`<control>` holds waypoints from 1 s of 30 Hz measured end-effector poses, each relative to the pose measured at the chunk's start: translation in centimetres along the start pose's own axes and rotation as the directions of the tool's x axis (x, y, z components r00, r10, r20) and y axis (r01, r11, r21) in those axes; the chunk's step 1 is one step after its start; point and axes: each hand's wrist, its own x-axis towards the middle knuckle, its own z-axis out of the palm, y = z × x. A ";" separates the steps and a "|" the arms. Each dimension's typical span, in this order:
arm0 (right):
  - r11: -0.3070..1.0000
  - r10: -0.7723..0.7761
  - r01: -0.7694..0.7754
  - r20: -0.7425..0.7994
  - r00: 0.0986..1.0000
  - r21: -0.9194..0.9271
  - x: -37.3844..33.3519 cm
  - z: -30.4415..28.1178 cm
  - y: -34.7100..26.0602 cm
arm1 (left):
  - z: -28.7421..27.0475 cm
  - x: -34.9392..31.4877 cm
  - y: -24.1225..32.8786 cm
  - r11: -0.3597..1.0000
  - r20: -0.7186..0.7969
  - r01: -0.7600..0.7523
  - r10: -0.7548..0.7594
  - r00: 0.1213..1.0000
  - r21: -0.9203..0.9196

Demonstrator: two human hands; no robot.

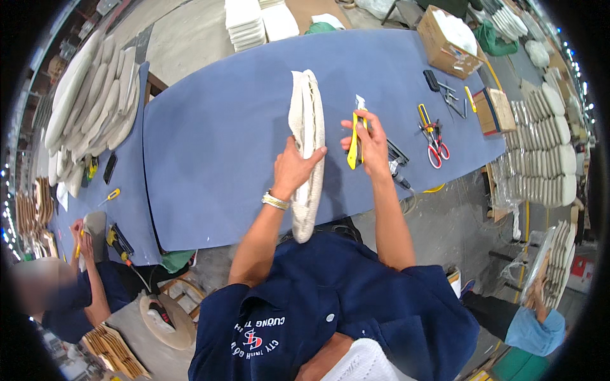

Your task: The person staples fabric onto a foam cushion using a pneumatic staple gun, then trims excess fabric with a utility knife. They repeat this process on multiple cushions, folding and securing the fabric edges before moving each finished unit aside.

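My left hand (294, 166) is closed round the middle of a long beige upholstered cushion (311, 114), held on its edge above the blue table. A pale strip runs along its upward side, between the fabric edges. In my right hand (370, 140) is a yellow utility knife (354, 143), gripped with its blade end pointing away from me. The knife is apart from the cushion, to its right. A dark staple gun (398, 155) lies on the table just beyond my right wrist, partly hidden by it.
On the blue table (216, 140) at right lie red-handled scissors (436, 155), hand tools (450, 95) and a small cardboard box (494, 111). A larger carton (448, 44) stands behind. Cushions (95, 95) are piled at left, where a co-worker (82, 286) sits. Another person (534, 324) is at lower right.
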 end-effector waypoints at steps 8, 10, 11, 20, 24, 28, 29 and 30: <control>0.677 -0.186 -0.027 0.206 0.961 0.736 2.5 -1.2 -1.7 | 2.5 0.1 3.2 0.906 -0.225 -0.365 0.410 0.884 0.217; 0.728 -0.270 0.104 0.144 0.952 0.678 2.8 -1.8 0.1 | 2.0 2.6 4.8 0.671 -0.329 -0.588 0.738 0.589 0.451; 0.805 -0.249 0.149 0.099 0.963 0.574 3.0 -1.9 0.6 | 1.5 3.7 6.3 0.625 -0.323 -0.615 0.778 0.539 0.481; 0.885 -0.185 0.300 -0.323 0.928 0.356 5.0 -0.1 1.9 | 3.1 14.0 8.9 0.710 -0.024 -0.355 0.463 0.886 0.608; 0.881 -0.123 0.297 -0.427 0.896 0.369 8.0 0.4 3.1 | 3.5 15.1 8.2 0.651 -0.076 -0.510 0.655 0.752 0.563; 0.856 -0.060 0.253 -0.399 0.915 0.451 9.9 3.0 4.5 | 3.3 15.5 9.2 0.681 -0.053 -0.473 0.598 0.799 0.559; 0.846 -0.045 0.252 -0.408 0.912 0.470 10.1 3.4 4.7 | 3.0 15.8 9.5 0.686 -0.048 -0.434 0.563 0.825 0.583; 0.835 -0.030 0.252 -0.418 0.908 0.489 10.2 3.7 4.9 | 2.8 16.3 9.9 0.689 -0.043 -0.397 0.527 0.849 0.607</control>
